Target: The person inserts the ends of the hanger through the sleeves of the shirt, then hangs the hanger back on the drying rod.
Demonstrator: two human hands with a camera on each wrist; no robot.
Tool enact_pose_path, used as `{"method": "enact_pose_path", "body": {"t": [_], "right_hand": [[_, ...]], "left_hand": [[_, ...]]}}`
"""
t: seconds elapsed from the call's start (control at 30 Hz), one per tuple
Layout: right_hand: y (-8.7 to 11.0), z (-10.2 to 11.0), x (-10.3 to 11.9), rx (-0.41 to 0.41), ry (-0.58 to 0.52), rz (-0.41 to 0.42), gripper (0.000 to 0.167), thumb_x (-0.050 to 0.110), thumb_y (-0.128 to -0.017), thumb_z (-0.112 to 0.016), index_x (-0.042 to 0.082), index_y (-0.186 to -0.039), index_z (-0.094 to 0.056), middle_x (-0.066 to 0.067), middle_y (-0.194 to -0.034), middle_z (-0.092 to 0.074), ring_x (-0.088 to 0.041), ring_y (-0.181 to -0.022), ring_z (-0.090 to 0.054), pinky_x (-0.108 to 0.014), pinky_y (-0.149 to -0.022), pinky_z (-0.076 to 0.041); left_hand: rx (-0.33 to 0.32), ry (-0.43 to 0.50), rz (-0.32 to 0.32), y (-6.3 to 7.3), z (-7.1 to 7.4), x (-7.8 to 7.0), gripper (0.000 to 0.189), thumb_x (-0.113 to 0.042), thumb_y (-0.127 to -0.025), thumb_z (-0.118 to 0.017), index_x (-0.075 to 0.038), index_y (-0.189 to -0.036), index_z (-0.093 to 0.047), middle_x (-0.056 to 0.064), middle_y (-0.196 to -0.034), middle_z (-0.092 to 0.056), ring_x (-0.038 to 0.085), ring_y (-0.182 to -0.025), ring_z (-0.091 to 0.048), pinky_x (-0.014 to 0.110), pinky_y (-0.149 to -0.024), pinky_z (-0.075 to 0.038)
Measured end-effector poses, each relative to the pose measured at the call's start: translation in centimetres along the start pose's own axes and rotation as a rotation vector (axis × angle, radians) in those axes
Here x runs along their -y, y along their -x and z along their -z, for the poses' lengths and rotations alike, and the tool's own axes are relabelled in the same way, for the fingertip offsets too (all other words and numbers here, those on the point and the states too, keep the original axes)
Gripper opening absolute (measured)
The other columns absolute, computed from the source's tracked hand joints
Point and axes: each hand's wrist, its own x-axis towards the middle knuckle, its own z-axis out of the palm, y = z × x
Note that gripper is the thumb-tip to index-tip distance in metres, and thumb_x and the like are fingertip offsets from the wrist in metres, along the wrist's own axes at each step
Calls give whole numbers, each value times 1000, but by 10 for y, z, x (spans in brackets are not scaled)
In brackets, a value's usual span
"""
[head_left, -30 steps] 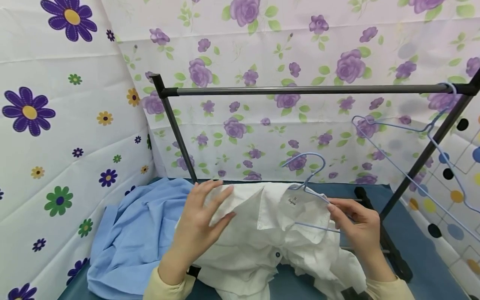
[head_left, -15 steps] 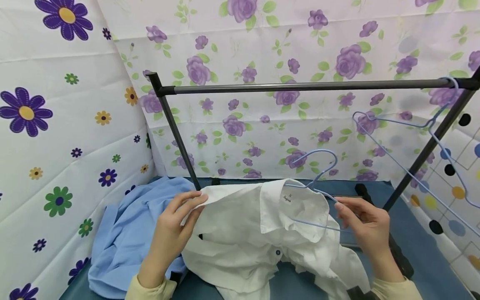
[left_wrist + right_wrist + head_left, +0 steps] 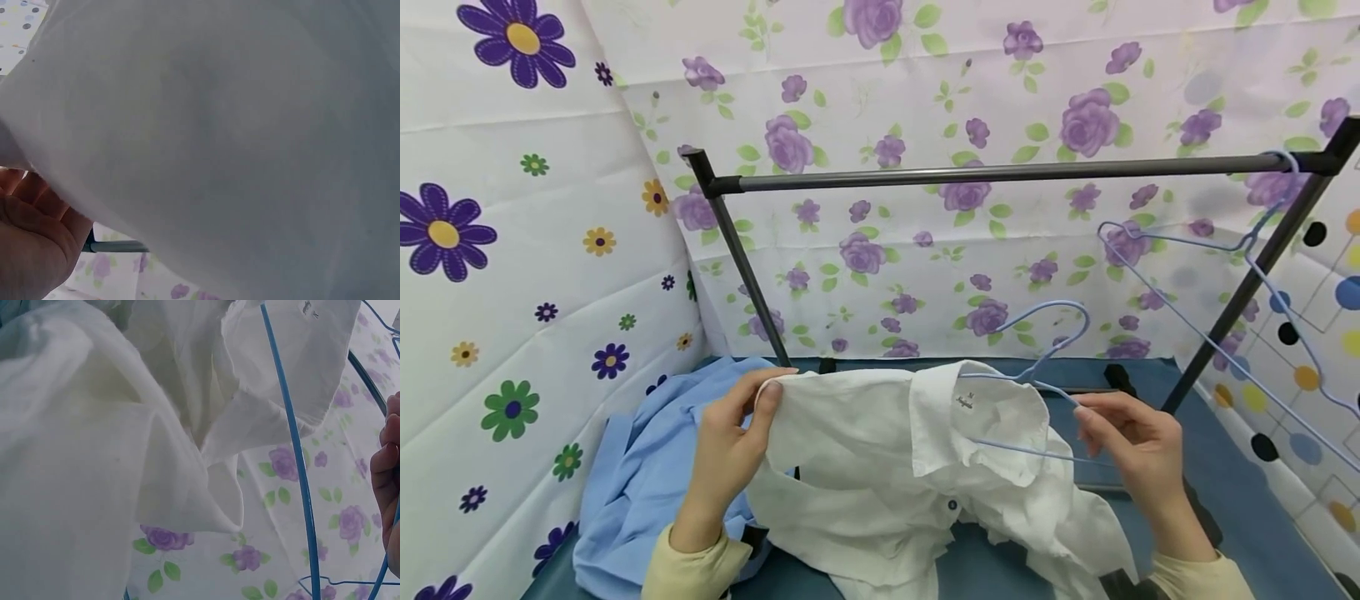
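Note:
In the head view a white collared shirt [image 3: 850, 467] is spread over a light blue wire hanger [image 3: 1054, 302]. The hanger's hook rises out of the collar, and part of its lower bar shows in front of the collar's inner side. My left hand [image 3: 726, 442] grips the shirt's shoulder on the left between thumb and fingers. On the right, my right hand [image 3: 1138, 450] pinches the hanger's bare arm, which sticks out past the collar. White cloth [image 3: 206, 144] fills most of the left wrist view and hides the hanger's left arm.
A crumpled blue garment [image 3: 655, 483] lies at the left on the blue-green surface [image 3: 1247, 500]. Behind the shirt stands a dark metal rack with a horizontal rail [image 3: 887, 177]. Another blue hanger [image 3: 1180, 243] hangs at its right end. Patterned sheets enclose the back and sides.
My left hand has moved left and down from over the shirt and taken hold of its shoulder. The shirt's left side is pulled straighter. My right hand and the hanger have shifted slightly right.

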Motion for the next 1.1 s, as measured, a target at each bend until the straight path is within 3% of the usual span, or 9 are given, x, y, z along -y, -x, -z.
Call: {"method": "enact_pose_path", "body": {"t": [0.07,0.17,0.27,0.3,0.4,0.5,0.6,0.8,1.1], "right_hand": [[0,-1,0,9,-3,0,25,-31,-83,-55,-19,-100,-68,-9,-72,-66,-12,-52,-55,-26,-43,-42],[1,-2,0,26,17,-1,26,-30,-83,-57,-16,-101,-69,-8,-73,-67,-10,-53,-55,-24,-44,-43],[2,-4,-1,45,31,-2,27,-30,-83,-58,-15,-102,-70,-7,-74,-67,-10,-53,-54,-23,-44,-44],[2,-4,-1,49,31,-1,27,-30,-83,-58,-15,-102,-70,-8,-74,-67,-10,-53,-54,-23,-44,-43],[1,-8,-2,65,30,5,26,-29,-84,-59,-14,-103,-70,-9,-75,-67,-10,-54,-54,-25,-44,-42],[1,-12,-1,81,68,-2,27,-27,-84,-61,-11,-104,-71,-7,-76,-69,-9,-53,-55,-23,-44,-43],[4,-16,-1,101,105,-16,31,-28,-82,-61,-9,-104,-72,-6,-75,-69,-9,-53,-55,-22,-45,-45],[7,-25,0,139,196,-40,37,-30,-79,-62,-4,-103,-73,-5,-74,-68,-9,-55,-56,-20,-49,-47],[12,-47,2,245,209,-81,37,-24,-80,-67,5,-103,-75,-3,-92,-74,-10,-59,-60,-21,-49,-49]], "left_hand": [[38,18,6,-2,-1,-2,29,3,-100,-58,-12,-121,-71,-2,-74,-61,5,-56,-45,19,-55,-40],[97,34,-24,-1,-3,-3,27,0,-98,-63,-12,-121,-71,-2,-89,-70,6,-70,-58,18,-66,-47],[174,45,-60,1,-6,-4,27,-1,-94,-69,-12,-119,-72,2,-112,-73,13,-95,-68,22,-82,-51],[189,36,-76,1,-7,-5,26,-1,-93,-70,-12,-117,-73,1,-110,-74,15,-97,-69,22,-82,-52],[216,4,-136,1,-11,-8,19,-5,-96,-68,-13,-112,-73,-1,-103,-74,13,-88,-69,21,-73,-52],[200,-57,-218,0,-17,-14,13,-14,-102,-62,-12,-108,-74,-3,-95,-72,9,-77,-65,19,-65,-50],[193,-131,-281,0,-22,-21,21,-23,-105,-58,-13,-106,-76,-6,-85,-68,4,-66,-56,17,-57,-45],[239,-260,-345,-3,-36,-33,31,-31,-108,-52,-14,-104,-77,-8,-76,-62,4,-59,-47,18,-53,-40],[216,-243,-471,-7,-66,-45,30,-29,-108,-51,-14,-99,-76,-7,-71,-59,5,-55,-46,17,-53,-42]]}}
